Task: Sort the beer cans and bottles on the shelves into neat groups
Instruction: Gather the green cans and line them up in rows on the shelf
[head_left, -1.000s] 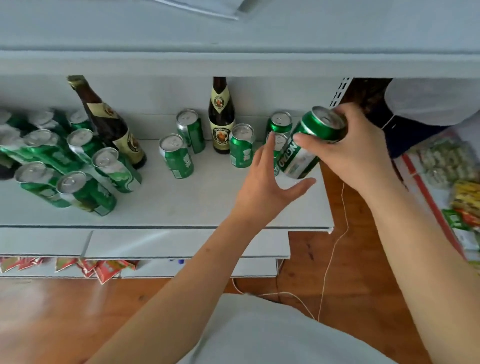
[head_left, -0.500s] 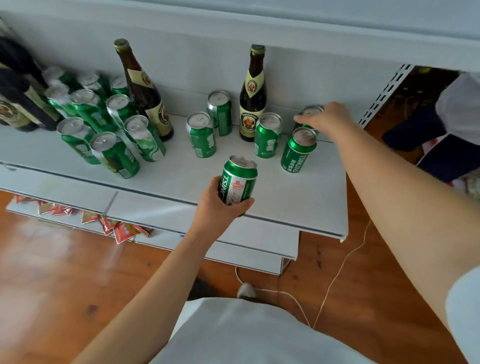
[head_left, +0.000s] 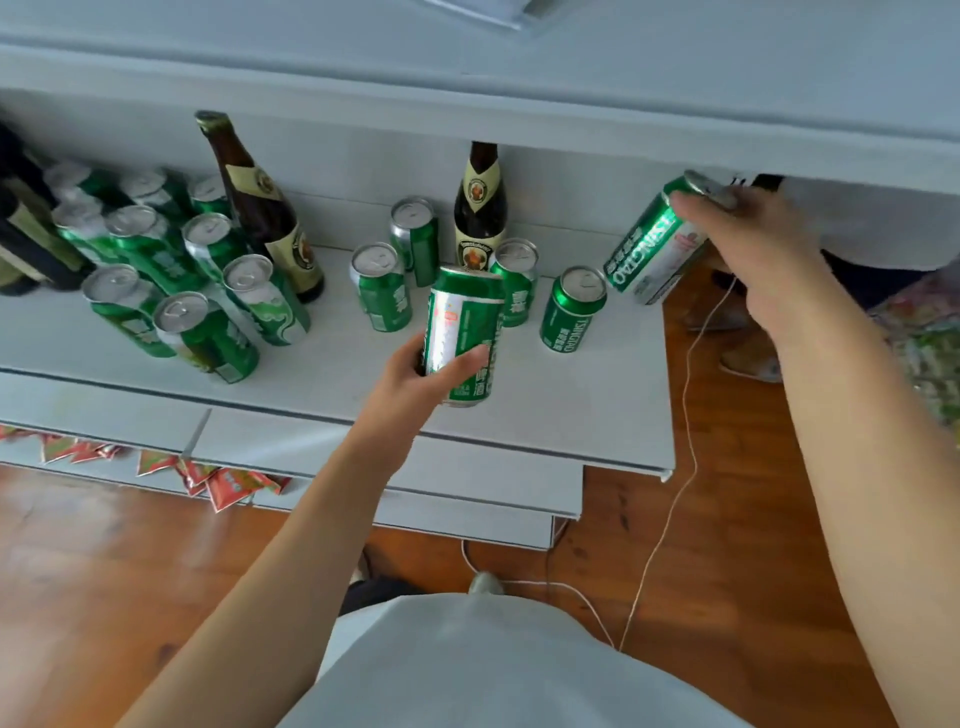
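Note:
My left hand (head_left: 415, 371) grips a green beer can (head_left: 464, 332) upright above the front of the white shelf (head_left: 571, 410). My right hand (head_left: 748, 234) holds a second green can (head_left: 652, 249) by its top, tilted, at the shelf's right end. Several green cans stand loose mid-shelf, among them one (head_left: 571, 309) near the right and one (head_left: 382, 293) further left. A brown bottle (head_left: 480, 205) stands behind them. A cluster of green cans (head_left: 171, 270) and another brown bottle (head_left: 260, 205) fill the left.
Dark bottles (head_left: 26, 234) stand at the far left edge. An upper shelf (head_left: 519, 88) overhangs the cans. Lower shelves (head_left: 415, 493) step out below, with red packets (head_left: 228, 483) on one. A white cable (head_left: 680, 467) hangs by the shelf's right end over the wooden floor.
My left hand took the can from my right hand and now holds it over the shelf front. My right hand reached to the back right and lifted another can, tilting it.

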